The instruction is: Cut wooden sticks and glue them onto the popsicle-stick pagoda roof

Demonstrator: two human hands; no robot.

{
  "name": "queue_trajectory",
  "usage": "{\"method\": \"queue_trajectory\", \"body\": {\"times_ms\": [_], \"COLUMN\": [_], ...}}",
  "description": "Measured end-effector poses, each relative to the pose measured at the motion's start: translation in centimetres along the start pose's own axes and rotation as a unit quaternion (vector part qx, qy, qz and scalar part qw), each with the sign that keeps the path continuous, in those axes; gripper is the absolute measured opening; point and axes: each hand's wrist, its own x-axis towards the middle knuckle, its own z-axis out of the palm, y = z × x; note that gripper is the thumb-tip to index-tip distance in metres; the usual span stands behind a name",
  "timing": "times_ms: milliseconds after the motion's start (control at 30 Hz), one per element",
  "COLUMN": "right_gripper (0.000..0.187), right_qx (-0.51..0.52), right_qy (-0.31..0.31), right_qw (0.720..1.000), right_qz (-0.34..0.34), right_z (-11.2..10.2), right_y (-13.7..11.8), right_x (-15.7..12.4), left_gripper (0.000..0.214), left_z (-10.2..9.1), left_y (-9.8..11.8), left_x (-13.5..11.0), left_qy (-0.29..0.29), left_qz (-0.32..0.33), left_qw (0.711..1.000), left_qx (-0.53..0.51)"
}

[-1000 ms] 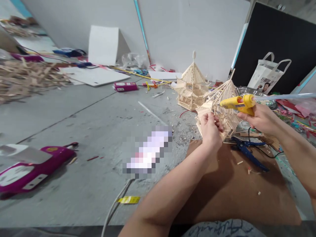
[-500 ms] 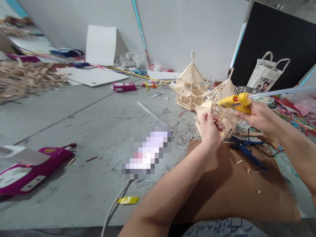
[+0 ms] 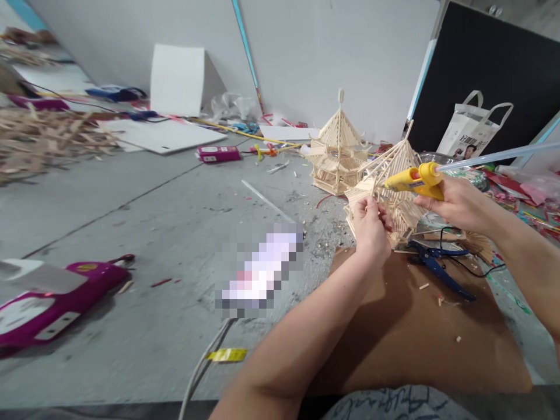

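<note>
My right hand (image 3: 459, 201) is wrapped round a yellow hot glue gun (image 3: 413, 179), a long clear glue stick (image 3: 494, 156) coming out of its back. The nozzle points left, close to a wooden stick model pavilion (image 3: 405, 216) with a pointed, partly open roof. At the front left of that roof, my left hand (image 3: 371, 224) is closed in a pinch on a thin wooden stick (image 3: 373, 188). Its fingertips hide part of the stick and of the model. Just behind to the left stands a second stick pavilion (image 3: 339, 149) with a full pointed roof.
A brown board (image 3: 420, 344) lies under my forearms, with blue cutters (image 3: 441, 271) on it. Left of it are a blurred-out phone (image 3: 262, 271) with a cable and a purple power strip (image 3: 83, 291). Wood sticks (image 3: 48, 143) are heaped far left; a white bag (image 3: 470, 131) stands back right.
The back end of the clear glue stick has risen slightly with a small tilt of the glue gun. My left hand keeps its pinch at the roof.
</note>
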Motion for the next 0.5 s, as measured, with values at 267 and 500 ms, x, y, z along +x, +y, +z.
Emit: {"method": "queue_trajectory", "body": {"times_ms": [267, 500], "right_gripper": [0.036, 0.04], "right_qx": [-0.006, -0.014], "right_qy": [0.035, 0.05], "right_qw": [0.999, 0.996], "right_qz": [0.039, 0.069], "right_z": [-0.7, -1.1], "right_y": [0.3, 0.8], "right_x": [0.0, 0.4], "left_gripper": [0.02, 0.022], "left_z": [-0.1, 0.0], "left_y": [-0.1, -0.1], "left_x": [0.1, 0.1], "left_qy": [-0.006, -0.009], "left_qz": [0.01, 0.008], "left_qw": [1.0, 1.0], "left_qx": [-0.004, 0.002]}}
